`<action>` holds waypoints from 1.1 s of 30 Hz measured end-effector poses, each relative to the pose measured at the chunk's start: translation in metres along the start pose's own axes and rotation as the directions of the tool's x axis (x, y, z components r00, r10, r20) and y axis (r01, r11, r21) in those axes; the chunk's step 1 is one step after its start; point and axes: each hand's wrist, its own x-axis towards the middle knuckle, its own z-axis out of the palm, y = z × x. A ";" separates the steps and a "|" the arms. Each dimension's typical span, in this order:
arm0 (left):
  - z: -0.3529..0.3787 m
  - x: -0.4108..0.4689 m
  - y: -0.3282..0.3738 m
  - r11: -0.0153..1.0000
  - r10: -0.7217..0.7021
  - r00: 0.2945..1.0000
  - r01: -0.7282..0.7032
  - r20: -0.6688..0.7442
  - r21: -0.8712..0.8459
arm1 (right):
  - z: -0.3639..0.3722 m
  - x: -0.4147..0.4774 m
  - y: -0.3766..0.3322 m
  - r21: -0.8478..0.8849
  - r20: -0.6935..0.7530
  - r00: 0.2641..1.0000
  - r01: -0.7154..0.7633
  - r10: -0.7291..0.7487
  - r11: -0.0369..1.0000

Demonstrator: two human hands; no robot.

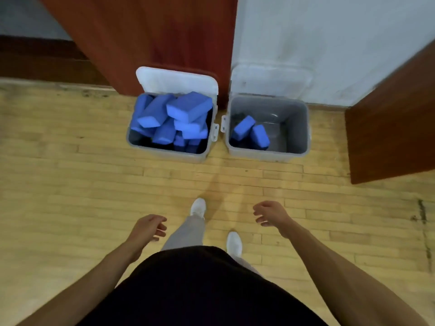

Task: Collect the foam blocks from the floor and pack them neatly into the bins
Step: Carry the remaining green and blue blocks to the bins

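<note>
L hand (148,228), R hand (270,212) loose; blocks (189,105) fill L bin (169,156).

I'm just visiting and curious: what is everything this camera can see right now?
Left bin: one, grey, on floor before door.
Right bin: one, grey, beside it, before wall.
Lids: two, whitish, open, upright behind bins.
Left-bin blocks: many, blue, jumbled to the rim.
Right-bin blocks: two, blue, at bottom left.
Floor: pale wood planks.
Door panels: two, red-brown, rear and right.
Wall: white, rear right.
Shoes: two, white, on floor.
Left hand: empty, loosely curled.
Right hand: empty, loosely curled.
</note>
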 end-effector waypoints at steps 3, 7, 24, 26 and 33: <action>0.001 -0.031 -0.059 0.994 -0.082 0.995 0.076 -0.065 -0.082 | 0.012 -0.003 0.021 -0.102 0.039 0.999 0.005 -0.002 0.995; -0.008 -0.072 -0.119 0.970 -0.085 0.987 0.050 -0.138 -0.238 | 0.048 -0.010 0.014 -0.277 0.130 0.989 0.101 -0.066 0.956; -0.049 -0.203 -0.488 0.235 -0.672 0.731 0.063 -0.116 -0.970 | 0.431 -0.111 -0.011 -0.863 0.499 0.860 0.480 0.110 0.158; -0.065 -0.217 -0.523 0.201 -0.692 0.713 0.039 -0.113 -0.979 | 0.494 -0.130 -0.020 -0.836 0.548 0.825 0.547 0.139 0.049; -0.121 -0.238 -0.593 0.136 -0.704 0.694 -0.077 -0.151 -0.988 | 0.676 -0.193 -0.041 -0.699 0.714 0.699 0.715 0.041 -0.002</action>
